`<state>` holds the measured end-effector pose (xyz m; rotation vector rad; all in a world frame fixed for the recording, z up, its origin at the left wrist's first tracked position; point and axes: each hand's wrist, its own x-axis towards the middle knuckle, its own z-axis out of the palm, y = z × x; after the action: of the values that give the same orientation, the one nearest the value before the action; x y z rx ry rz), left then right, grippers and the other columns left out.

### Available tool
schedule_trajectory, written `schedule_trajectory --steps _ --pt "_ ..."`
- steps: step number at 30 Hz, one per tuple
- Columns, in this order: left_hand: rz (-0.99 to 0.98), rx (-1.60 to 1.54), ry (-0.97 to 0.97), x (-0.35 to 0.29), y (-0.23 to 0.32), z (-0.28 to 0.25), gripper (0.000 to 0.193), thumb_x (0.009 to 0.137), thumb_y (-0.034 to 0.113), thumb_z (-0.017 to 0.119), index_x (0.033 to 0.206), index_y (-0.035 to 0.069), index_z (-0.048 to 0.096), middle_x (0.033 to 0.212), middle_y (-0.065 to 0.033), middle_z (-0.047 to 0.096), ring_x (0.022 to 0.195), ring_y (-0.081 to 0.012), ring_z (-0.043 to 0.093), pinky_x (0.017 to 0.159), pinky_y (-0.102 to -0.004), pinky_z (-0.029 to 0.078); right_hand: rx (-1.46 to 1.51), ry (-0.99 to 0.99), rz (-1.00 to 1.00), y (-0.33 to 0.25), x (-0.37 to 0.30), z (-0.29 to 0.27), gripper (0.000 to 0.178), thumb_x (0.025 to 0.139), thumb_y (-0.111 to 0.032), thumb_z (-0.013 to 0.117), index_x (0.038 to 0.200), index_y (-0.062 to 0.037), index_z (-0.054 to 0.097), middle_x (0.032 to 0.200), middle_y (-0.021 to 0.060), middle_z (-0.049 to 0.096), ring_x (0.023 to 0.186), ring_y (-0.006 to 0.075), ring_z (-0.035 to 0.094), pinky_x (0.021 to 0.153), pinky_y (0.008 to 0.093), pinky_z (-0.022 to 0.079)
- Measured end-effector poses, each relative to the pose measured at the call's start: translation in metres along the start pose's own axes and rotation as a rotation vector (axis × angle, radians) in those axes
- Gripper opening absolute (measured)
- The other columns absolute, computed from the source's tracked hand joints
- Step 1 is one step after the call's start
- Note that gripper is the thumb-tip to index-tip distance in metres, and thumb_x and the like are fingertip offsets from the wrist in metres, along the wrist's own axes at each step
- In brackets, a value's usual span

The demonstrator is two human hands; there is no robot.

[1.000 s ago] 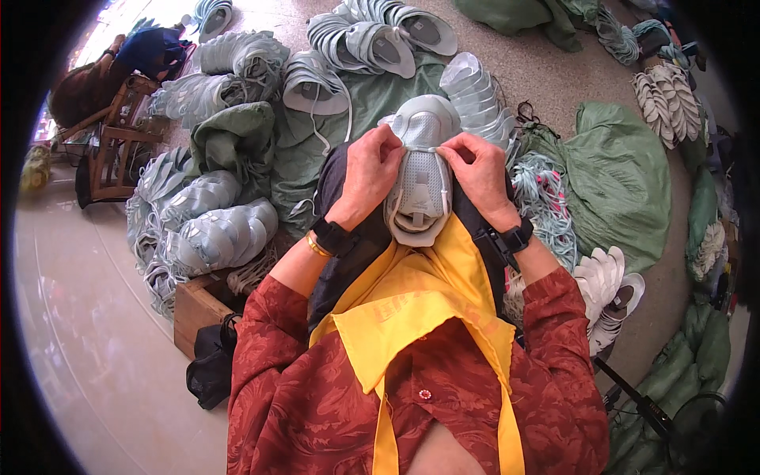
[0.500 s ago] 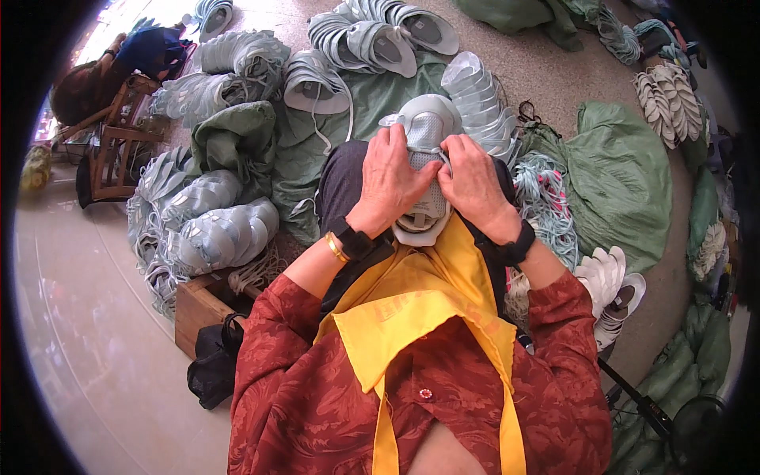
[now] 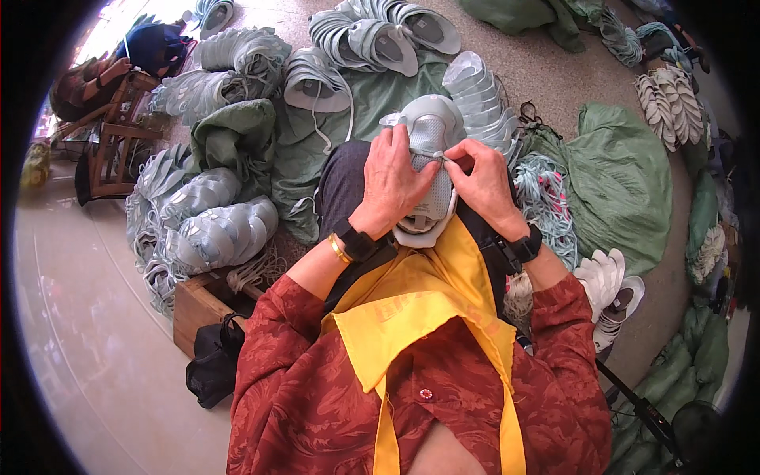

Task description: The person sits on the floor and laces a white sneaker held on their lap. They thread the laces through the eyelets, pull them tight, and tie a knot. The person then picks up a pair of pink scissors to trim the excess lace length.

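Observation:
A pale grey shoe upper (image 3: 440,127) rests on my lap with its toe pointing away from me. My left hand (image 3: 389,176) grips its left side, the thumb lying across the mesh near the tongue (image 3: 431,207). My right hand (image 3: 484,186) is closed in a pinch at the middle of the upper, on what looks like a short piece of pale shoelace (image 3: 438,156). The two thumb tips nearly meet there. Under the heel end lies my yellow apron (image 3: 443,277).
Stacks of nested pale shoe uppers (image 3: 226,233) lie at the left, with more uppers (image 3: 384,43) ahead on green cloth (image 3: 372,103). A wooden box (image 3: 194,313) stands by my left elbow. At the right are bundled laces (image 3: 546,198) and a green sack (image 3: 621,182). Another person sits at the far left.
My right hand has shifted slightly right and curled its fingers into a tighter pinch. The left hand stays nearly in place. At the far left, the other person's arm has moved.

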<state>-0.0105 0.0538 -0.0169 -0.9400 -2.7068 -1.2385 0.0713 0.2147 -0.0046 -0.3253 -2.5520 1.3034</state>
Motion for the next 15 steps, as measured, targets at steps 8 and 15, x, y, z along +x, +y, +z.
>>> schedule_trajectory --steps 8,15 --pt "-0.008 0.012 -0.042 0.002 -0.003 0.001 0.051 0.075 0.025 0.084 0.104 -0.001 0.051 0.097 -0.0182 0.056 0.096 -0.0386 0.058 0.081 -0.0467 0.048 0.116 -0.04 0.11 0.018 0.004 0.0 0.011 0.084 -0.006 0.077 0.09 0.0013 0.072 0.08 0.0104 0.075 0.072 0.0172 0.074 0.069 0.0304 0.058" --pt "0.007 0.018 -0.051 0.001 -0.002 0.0 0.053 0.076 0.022 0.085 0.11 -0.002 0.052 0.1 -0.0181 0.057 0.098 -0.0386 0.058 0.084 -0.0471 0.048 0.229 -0.159 0.164 0.03 0.012 -0.006 0.008 0.084 -0.005 0.077 0.09 0.0001 0.074 0.079 0.0048 0.075 0.073 0.0111 0.071 0.069 0.0272 0.056"
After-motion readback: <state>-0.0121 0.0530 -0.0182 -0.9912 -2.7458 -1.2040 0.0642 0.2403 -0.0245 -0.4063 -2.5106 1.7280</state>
